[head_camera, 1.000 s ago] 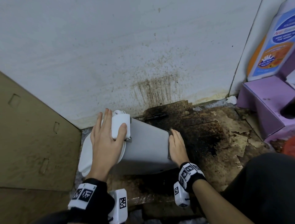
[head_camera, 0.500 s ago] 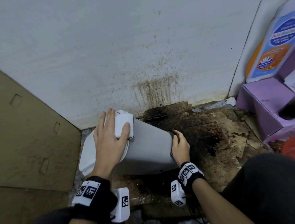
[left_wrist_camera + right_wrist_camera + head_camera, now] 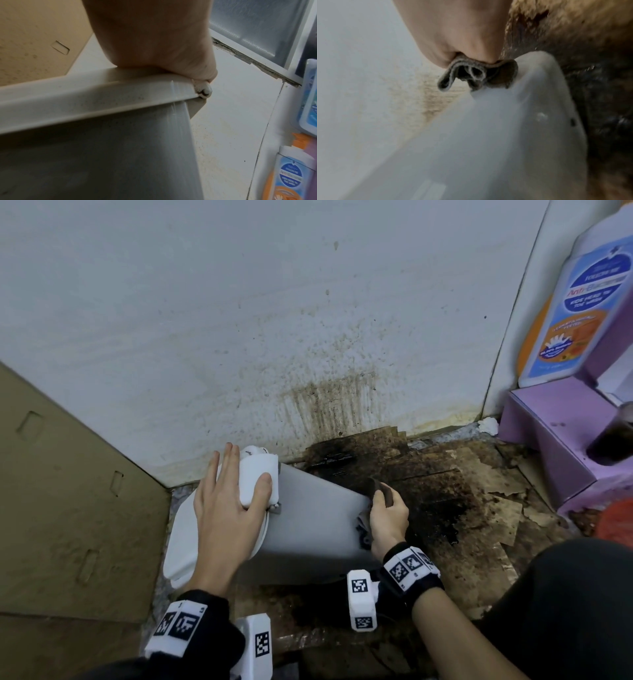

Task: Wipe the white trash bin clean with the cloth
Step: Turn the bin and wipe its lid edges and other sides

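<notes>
The white trash bin [image 3: 315, 518] lies on its side on the floor, its lid end to the left and its base to the right. My left hand [image 3: 229, 501] rests flat over the lid's hinge block [image 3: 258, 479], fingers straight, thumb along its near side. In the left wrist view the palm [image 3: 154, 40] presses on the bin's rim [image 3: 96, 94]. My right hand [image 3: 387, 515] grips a dark grey cloth [image 3: 380, 493] bunched against the bin's base edge. The right wrist view shows the folded cloth [image 3: 477, 75] pinched in my fingers at the bin's corner [image 3: 530, 94].
A stained white wall [image 3: 308, 337] stands behind the bin. Dirty, blackened cardboard [image 3: 445, 491] covers the floor to the right. A brown cardboard panel [image 3: 68, 491] closes off the left. A purple box [image 3: 561, 440] and a detergent bottle [image 3: 575, 302] stand at the right. My dark-clothed knee [image 3: 565, 611] is at lower right.
My right hand has curled from lying flat on the bin's base end into a grip on the bunched cloth and lifted slightly. The left hand keeps its place on the lid.
</notes>
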`<state>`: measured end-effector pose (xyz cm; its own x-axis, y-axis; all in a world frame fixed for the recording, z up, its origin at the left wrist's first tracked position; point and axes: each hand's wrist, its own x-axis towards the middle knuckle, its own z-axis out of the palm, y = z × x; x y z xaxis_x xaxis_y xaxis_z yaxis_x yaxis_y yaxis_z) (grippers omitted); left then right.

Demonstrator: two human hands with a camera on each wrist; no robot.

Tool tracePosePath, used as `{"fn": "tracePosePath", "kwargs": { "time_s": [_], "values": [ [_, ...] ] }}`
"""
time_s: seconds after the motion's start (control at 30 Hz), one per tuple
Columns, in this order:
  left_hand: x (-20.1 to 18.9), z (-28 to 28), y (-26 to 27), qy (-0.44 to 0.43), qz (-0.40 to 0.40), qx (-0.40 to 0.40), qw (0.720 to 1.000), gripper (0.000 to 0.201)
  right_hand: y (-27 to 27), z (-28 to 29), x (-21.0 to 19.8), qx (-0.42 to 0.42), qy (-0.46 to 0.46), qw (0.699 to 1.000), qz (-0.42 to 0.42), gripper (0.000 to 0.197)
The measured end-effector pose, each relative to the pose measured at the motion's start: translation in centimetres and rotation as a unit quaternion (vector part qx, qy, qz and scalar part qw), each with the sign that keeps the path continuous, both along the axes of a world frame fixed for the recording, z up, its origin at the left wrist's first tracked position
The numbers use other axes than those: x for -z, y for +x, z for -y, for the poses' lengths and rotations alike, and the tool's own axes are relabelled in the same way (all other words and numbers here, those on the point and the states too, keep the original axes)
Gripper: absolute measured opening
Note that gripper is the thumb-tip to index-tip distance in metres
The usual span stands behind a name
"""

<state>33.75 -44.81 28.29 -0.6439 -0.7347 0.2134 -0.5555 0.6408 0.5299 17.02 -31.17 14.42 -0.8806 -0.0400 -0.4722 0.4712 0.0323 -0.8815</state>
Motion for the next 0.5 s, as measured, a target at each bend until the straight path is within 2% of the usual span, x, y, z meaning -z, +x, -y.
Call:
{"fn": "tracePosePath", "kwargs": {
  "time_s": [0.1,0.2,0.27,0.37,0.5],
  "values": [
    [-0.2,-0.5,-0.3,0.001,0.001,0.008,1.000,0.087,0.1,1.0,-2.9,0.000,-0.151,0.987,0.061,0.019],
    [-0.6,-1.0,-0.7,0.004,0.004,0.015,1.000,0.089,0.8,1.5,-7.5,-0.054,-0.293,0.948,0.110,0.023],
    [-0.7,-1.2,-1.0,0.004,0.011,0.018,1.000,0.091,1.4,1.5,-10.1,-0.102,-0.351,0.924,0.110,0.026],
    [-0.7,-1.6,-1.6,0.006,0.023,0.028,0.999,0.091,2.2,1.2,-12.9,-0.168,-0.371,0.912,0.049,0.027],
    [-0.6,-3.0,-2.7,0.040,-0.006,0.056,0.998,0.086,3.2,0.7,-14.8,-0.206,-0.309,0.925,-0.084,0.026]
  ]
}}
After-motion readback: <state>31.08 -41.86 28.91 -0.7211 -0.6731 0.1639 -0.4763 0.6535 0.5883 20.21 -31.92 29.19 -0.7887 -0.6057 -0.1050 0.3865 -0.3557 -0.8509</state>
